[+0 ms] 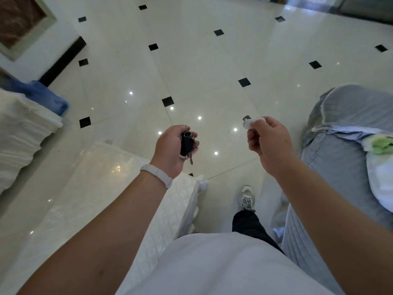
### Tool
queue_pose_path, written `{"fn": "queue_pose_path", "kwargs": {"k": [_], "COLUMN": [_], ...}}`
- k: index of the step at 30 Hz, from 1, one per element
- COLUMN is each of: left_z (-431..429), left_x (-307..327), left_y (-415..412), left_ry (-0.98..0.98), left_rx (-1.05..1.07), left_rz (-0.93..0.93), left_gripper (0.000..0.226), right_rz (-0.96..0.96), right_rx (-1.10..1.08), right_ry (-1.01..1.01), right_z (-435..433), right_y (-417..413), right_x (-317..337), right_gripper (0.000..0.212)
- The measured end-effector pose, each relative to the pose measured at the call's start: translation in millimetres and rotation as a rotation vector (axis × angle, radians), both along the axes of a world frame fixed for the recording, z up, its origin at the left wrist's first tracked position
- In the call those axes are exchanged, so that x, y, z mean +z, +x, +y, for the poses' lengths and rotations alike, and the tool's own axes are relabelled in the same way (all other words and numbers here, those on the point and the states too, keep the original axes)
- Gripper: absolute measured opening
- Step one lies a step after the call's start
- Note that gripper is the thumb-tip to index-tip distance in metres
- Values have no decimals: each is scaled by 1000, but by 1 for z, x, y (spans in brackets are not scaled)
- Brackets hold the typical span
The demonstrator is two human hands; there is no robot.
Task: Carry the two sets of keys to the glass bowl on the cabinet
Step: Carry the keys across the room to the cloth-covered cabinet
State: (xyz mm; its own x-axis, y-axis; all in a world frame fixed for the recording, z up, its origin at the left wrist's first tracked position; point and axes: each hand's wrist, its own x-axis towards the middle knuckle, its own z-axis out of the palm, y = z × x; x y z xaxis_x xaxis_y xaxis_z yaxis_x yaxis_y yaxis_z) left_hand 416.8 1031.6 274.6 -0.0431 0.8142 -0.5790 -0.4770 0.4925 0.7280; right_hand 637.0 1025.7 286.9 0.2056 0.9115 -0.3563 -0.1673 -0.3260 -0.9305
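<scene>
My left hand (171, 149) is closed around a black key fob set (187, 144) with metal rings and a key that hangs below the fingers. My right hand (269, 143) grips a white key fob (252, 122) between thumb and fingers, with a small dark tag sticking out behind it. Both hands are held out in front of me at about the same height, above the tiled floor. A pale band sits on my left wrist. The glass bowl and the cabinet are not in view.
A glossy white table (102, 188) with a quilted edge is at lower left. A sofa in a blue-grey cover (340, 167) with cushions runs along the right. A white-covered seat (21, 133) and blue cloth (53, 99) are at left. Cream floor tiles (191, 71) with black insets stretch ahead.
</scene>
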Motion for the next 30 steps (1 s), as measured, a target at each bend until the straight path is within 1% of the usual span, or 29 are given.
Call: {"fn": "queue_pose_path", "kwargs": {"k": [3,12,15,20,23,30], "left_z": [37,145,170,201,221,290], "left_x": [-1,26,34,40,35,13], "left_y": [30,135,151,146,132,87], "left_ry": [-1,12,37,32,36,36], "left_rx": [23,130,152,233,277,316], "left_rz": [30,104,114,95,79,33], "left_gripper": [7,9,9,8,8,10], "right_rz": [29,-8,9,55,68,-23], "right_rx": [22,210,248,319,341,438], "right_ry": [-6,-4,1,19,-9,-36], "right_z": [42,163,198,244,272,338], "right_y": [29,116,129,126,113,61], "right_x": [-3,18,23,24,18,8], "right_gripper": [8,11,19,19,24,14]}}
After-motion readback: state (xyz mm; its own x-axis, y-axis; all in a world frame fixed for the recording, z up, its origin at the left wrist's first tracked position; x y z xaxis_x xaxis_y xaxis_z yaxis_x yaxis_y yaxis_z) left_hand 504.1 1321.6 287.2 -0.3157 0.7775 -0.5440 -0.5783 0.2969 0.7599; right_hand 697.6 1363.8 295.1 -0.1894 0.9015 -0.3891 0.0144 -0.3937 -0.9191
